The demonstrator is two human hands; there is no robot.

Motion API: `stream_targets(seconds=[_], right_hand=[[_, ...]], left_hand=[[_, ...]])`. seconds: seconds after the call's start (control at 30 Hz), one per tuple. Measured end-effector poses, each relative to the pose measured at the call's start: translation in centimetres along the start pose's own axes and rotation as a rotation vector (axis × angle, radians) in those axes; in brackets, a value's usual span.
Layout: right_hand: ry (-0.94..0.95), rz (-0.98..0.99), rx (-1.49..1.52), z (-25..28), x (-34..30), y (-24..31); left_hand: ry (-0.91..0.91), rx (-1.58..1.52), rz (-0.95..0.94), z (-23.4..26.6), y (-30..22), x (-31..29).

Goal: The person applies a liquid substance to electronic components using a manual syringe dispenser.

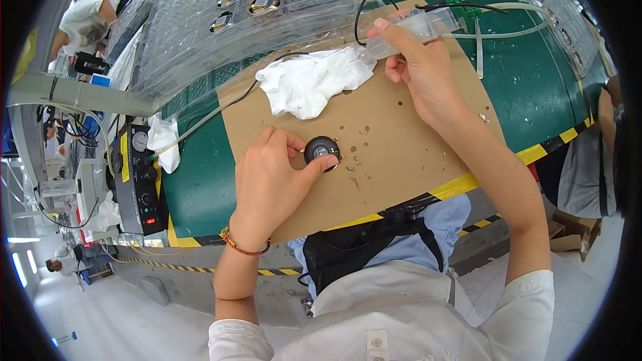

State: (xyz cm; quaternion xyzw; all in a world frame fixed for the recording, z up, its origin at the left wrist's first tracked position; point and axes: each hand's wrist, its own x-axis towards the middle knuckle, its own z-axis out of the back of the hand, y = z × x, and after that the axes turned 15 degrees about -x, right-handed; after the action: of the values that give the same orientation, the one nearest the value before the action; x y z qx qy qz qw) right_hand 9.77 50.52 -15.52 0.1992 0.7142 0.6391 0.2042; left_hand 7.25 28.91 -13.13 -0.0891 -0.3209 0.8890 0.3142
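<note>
Between the fingers and thumb of my left hand [271,170] is a small round black watch-like part [321,152], held over the brown cardboard sheet [394,174]. My right hand [421,67] grips a clear plastic dispensing syringe [416,27], raised above the cardboard's far right part. The syringe's tip end lies close to a crumpled white tissue [314,81]; whether they touch I cannot tell. A green clip-like fitting [463,8] and a pale tube are at the syringe's back end.
Stacked clear plastic trays [194,33] with round parts stand at the far left. A black dispenser box [140,180] with gauge and knobs sits left, beside another white tissue [164,142]. More trays [555,13] lie far right. Yellow-black tape marks the green table's near edge. Other people are nearby.
</note>
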Motion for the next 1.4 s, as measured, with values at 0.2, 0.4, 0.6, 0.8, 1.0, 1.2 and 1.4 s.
stream_targets(seconds=[0.2,0.4,0.6,0.8,1.0,1.2,1.4], right_hand=[[-0.005,-0.011,0.011,0.2,0.1,-0.1],[0.014,-0.018,-0.003,0.1,0.0,-0.1],[0.016,-0.030,-0.007,0.1,0.0,-0.2],[0.022,-0.065,-0.016,0.0,-0.1,-0.1],[0.012,-0.082,-0.030,0.0,-0.1,0.0],[0.012,-0.102,-0.032,0.0,-0.2,0.1],[0.030,-0.090,-0.026,0.1,-0.3,0.2]], left_hand=[[0.011,-0.081,0.048,0.0,0.4,0.0],[-0.021,-0.045,0.074,-0.1,0.0,-0.5],[-0.164,0.159,0.060,-0.6,-1.5,-1.7],[-0.179,0.108,0.137,-0.6,-1.5,-1.7],[-0.189,0.049,0.263,-0.7,-1.6,-1.8],[-0.316,0.142,0.189,-1.3,-1.5,-2.8],[-0.292,0.103,0.226,-1.3,-1.8,-3.5]])
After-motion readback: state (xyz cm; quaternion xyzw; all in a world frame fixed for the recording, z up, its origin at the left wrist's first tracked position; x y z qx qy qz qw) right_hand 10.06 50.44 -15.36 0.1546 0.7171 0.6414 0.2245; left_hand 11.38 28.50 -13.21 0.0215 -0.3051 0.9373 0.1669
